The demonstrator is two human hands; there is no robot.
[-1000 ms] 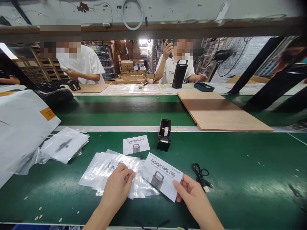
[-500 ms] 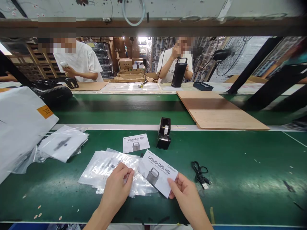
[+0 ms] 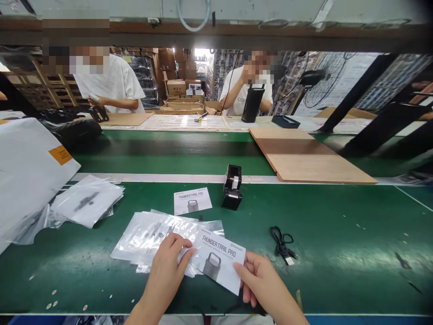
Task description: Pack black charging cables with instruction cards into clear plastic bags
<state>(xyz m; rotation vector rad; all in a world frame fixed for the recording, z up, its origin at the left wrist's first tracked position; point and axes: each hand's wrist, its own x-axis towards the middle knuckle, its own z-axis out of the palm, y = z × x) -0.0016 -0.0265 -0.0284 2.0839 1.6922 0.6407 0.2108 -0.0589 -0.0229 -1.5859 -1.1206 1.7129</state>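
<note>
1 printed leaflet (image 3: pixel 219 262), face up, overlaps the right end of a stack of clear bags (image 3: pixel 145 232) right in front of you. Your right hand (image 3: pixel 260 275) has its grip closed on the leaflet's right edge, thumb on the face and fingers behind, probably so that the rest of the sheet lies flat and unblocked. Your left hand (image 3: pixel 169 259) rests over the bags, thumb and fingertips drawn close together beside the leaflet's left edge; you seem to be steadying or parting the thin film there, but whether that grip pinches film, paper or nothing, the view cannot tell you. The 2nd leaflet (image 3: pixel 192 201) lies just beyond the bags, likely put there for easy reach. To its right stands a black tape dispenser (image 3: pixel 232 187), while a bundled cable (image 3: pixel 282 246) lies on the green table (image 3: pixel 345 225) to the right of your hands, perhaps set apart so it does not snag the film. On your left, a smaller pile of bags (image 3: pixel 88 201) lies beside a large white bag (image 3: pixel 30 167). Across from you are 2 co-workers (image 3: pixel 125 83) in white shirts.
</note>
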